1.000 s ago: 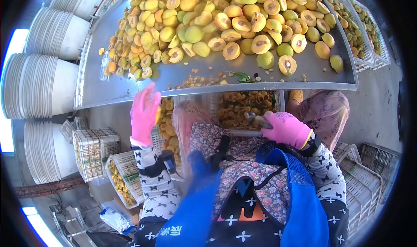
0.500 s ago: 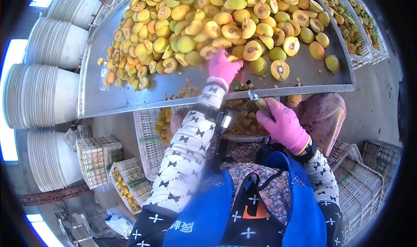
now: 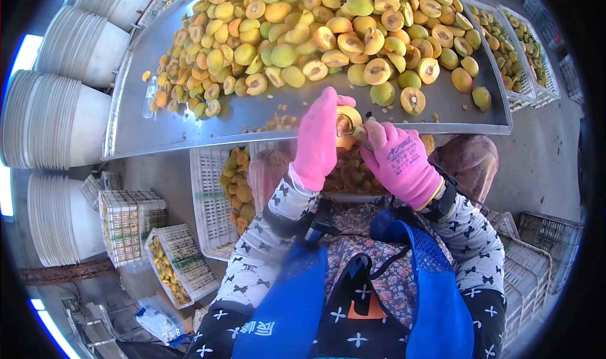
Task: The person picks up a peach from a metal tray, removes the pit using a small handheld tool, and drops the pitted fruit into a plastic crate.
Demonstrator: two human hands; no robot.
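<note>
My left hand (image 3: pixel 320 138), in a pink glove, grips an apricot half (image 3: pixel 344 124) with its cut face showing, above the near edge of the metal table. In my pink-gloved right hand (image 3: pixel 399 158) is a small short-handled tool (image 3: pixel 360 133). Its tip is at the cut face of the fruit; my fingers cover most of the handle. Beyond both hands lies a big heap of apricots (image 3: pixel 278 49), many of them halved with brown centres showing.
The metal table (image 3: pixel 208 135) has a raised rim and a clear plastic bottle (image 3: pixel 150 100) at its left. Below it stands a white crate (image 3: pixel 211 201) with fruit beside it. More crates (image 3: pixel 524 274) stand at right, and stacked white tubs (image 3: pixel 47 119) at left.
My left hand has come back from the heap toward me with an apricot half. My right hand has moved slightly left and up, bringing the tool to the fruit.
</note>
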